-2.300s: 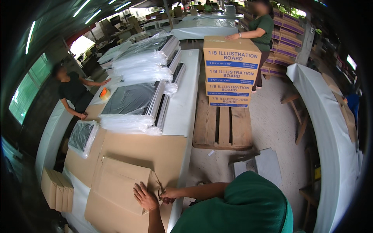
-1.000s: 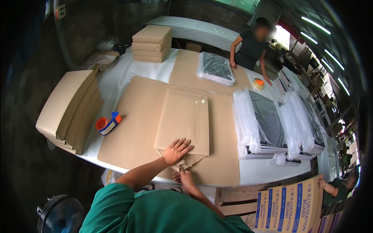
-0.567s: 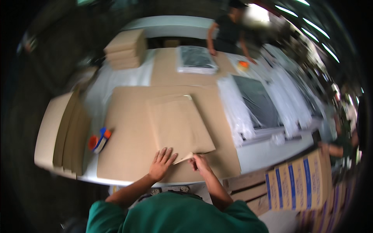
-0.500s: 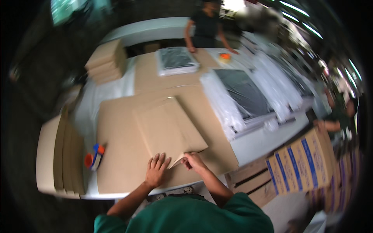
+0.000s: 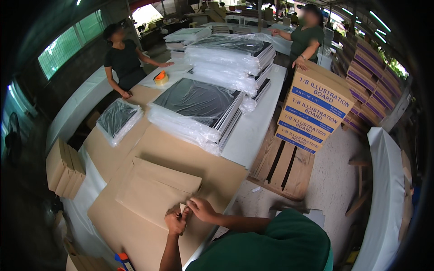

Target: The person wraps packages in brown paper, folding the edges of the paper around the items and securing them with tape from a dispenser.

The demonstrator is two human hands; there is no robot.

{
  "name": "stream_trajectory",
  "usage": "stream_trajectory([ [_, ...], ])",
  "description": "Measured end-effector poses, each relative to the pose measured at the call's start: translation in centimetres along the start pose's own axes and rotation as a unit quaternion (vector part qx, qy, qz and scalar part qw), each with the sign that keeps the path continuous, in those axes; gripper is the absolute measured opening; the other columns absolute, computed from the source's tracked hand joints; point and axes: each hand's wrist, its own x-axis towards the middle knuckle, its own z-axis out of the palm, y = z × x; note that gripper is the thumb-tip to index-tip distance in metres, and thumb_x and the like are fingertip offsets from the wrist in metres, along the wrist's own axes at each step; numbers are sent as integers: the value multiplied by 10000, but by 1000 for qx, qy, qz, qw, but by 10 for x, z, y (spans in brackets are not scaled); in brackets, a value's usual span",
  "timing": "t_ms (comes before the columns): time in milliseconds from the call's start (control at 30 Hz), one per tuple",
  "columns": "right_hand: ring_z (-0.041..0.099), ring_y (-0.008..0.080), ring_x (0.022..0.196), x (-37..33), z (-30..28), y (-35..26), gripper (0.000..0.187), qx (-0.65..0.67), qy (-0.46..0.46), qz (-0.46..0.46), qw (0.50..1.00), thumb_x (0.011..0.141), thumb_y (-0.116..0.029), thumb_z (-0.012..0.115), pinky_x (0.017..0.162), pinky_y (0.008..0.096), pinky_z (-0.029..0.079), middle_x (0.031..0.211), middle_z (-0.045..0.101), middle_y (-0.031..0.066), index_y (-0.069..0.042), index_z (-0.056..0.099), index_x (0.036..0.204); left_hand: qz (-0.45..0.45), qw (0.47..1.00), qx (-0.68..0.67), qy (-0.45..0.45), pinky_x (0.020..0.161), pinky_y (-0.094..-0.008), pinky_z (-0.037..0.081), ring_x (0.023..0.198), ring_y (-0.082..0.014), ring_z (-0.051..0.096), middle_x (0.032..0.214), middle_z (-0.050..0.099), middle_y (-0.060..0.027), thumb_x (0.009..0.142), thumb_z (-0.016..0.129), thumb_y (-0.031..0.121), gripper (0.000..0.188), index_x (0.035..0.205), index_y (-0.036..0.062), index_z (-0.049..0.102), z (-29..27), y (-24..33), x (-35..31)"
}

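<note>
A flat parcel wrapped in brown paper (image 5: 151, 187) lies in front of me on a larger brown sheet (image 5: 106, 210). At its near right corner, my left hand (image 5: 175, 220) is closed on a small folded paper flap (image 5: 183, 208). My right hand (image 5: 202, 210) pinches the same flap from the right, its fingers close to the left thumb. The fingertips partly hide the fold.
Wrapped brown parcels (image 5: 65, 169) stand at the left. Plastic-covered black boards (image 5: 194, 101) pile up ahead. A tape dispenser (image 5: 123, 259) lies at the near edge. Two people stand beyond the table, one touching stacked cartons (image 5: 312, 108) on a wooden pallet (image 5: 280, 169).
My view has swung to the right. My left hand, which lay flat on the parcel, is now closed at the flap. My right hand stays on the flap, now nearer the left.
</note>
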Motion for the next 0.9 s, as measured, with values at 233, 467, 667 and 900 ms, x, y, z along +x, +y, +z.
stream_trajectory([
  [233, 197, 426, 1318, -44, 20, 23, 592, -178, 52, -180, 966, 886, -248, 502, 1064, 482, 214, 1429, 170, 248, 37, 276, 1354, -24, 992, 123, 28, 777, -431, 399, 832, -345, 534, 804, 577, -151, 796, 621, 384, 369, 690, 33, 580, -1, 6, -2],
  [467, 207, 394, 1328, -28, 27, 11, 630, -311, 27, -166, 935, 848, -271, 535, 1067, 505, 202, 1426, 222, 224, 38, 301, 1345, -102, 980, 159, 61, 841, -442, 346, 977, -341, 467, 999, 512, -180, 787, 594, 449, 487, 970, 5, 514, 3, 9, 1],
  [667, 273, 382, 1292, -24, 17, -8, 617, -310, 9, -139, 940, 824, -295, 562, 1026, 494, 272, 1391, 302, 205, 32, 367, 1309, -121, 979, 152, 64, 825, -437, 356, 968, -332, 477, 989, 523, -161, 793, 592, 428, 433, 939, 27, 522, 2, 12, 4],
  [900, 387, 343, 1166, -27, 24, -7, 619, -362, 18, -111, 925, 828, -329, 540, 946, 442, 348, 1306, 392, 195, 10, 372, 1319, -156, 969, 171, 81, 810, -424, 385, 945, -296, 518, 976, 563, -111, 795, 597, 403, 368, 940, 70, 541, 1, 20, 10],
])
